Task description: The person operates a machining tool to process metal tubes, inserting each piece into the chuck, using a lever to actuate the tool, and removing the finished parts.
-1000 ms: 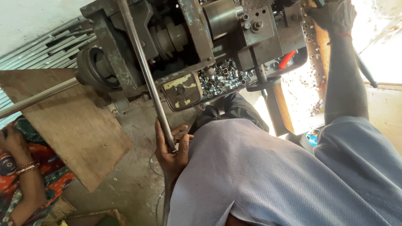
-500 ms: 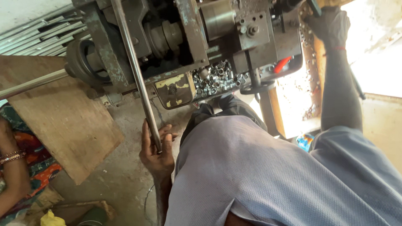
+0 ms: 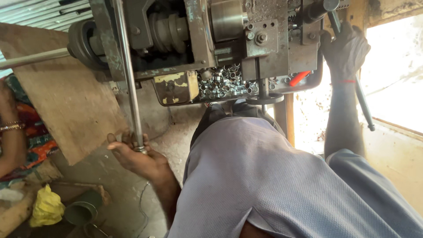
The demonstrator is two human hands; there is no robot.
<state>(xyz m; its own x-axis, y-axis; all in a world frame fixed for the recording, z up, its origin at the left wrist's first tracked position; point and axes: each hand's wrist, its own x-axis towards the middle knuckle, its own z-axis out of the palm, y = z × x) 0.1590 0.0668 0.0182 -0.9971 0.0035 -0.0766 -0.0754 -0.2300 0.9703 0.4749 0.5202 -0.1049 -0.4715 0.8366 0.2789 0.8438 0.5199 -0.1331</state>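
Since half a second ago your left hand has slid a little lower along the long steel rod, and your view has swung left, so the machine now sits more centred in front of you. Your left hand is closed around the bottom end of that rod, fingers curled over it, just above the concrete floor. The rod runs up from your grip, nearly upright, across the front of the machine's left side, past the dark pulley. Your right hand is raised with the arm straight, clamped on a dark lever at the machine's upper right corner; the lever hangs down past your wrist, which carries a red thread. Under the middle of the machine a tray with chipped yellow paint holds a heap of small shiny metal rings. A wooden board leans against the machine's left side. Another person's arm with bangles shows at the left edge. A yellow bag and a grey tin lie on the floor at lower left.
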